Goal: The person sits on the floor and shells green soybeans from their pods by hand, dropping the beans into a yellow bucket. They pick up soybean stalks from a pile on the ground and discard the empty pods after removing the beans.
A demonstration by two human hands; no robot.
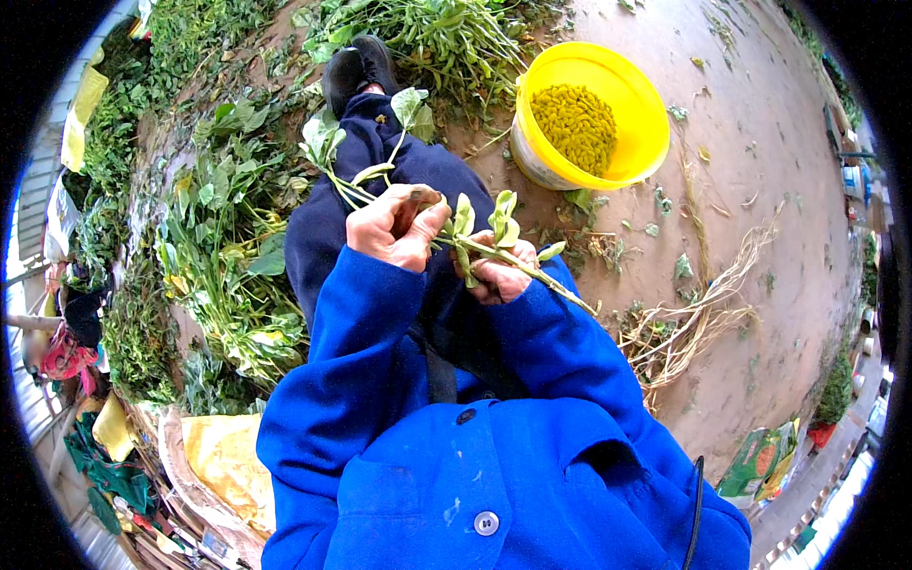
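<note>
A leafy green bean plant stem with pods (464, 217) lies across both hands, above my lap. My left hand (400, 226) grips the stem's leafy part, with leaves and a pod beyond it. My right hand (499, 271) is closed around the stem nearer its cut end, which points down to the right. Its fingers are partly hidden by pods. Ahead to the right stands a yellow plastic bucket (645, 121), tilted in view, with many green pods (573, 128) inside.
Bean plants (434, 35) are piled ahead, past my shoes, and more uprooted plants (228, 263) lie at the left. Stripped pale stalks (702, 320) lie on the dirt floor (755, 142) at the right. A yellowish sack (228, 463) is at the lower left.
</note>
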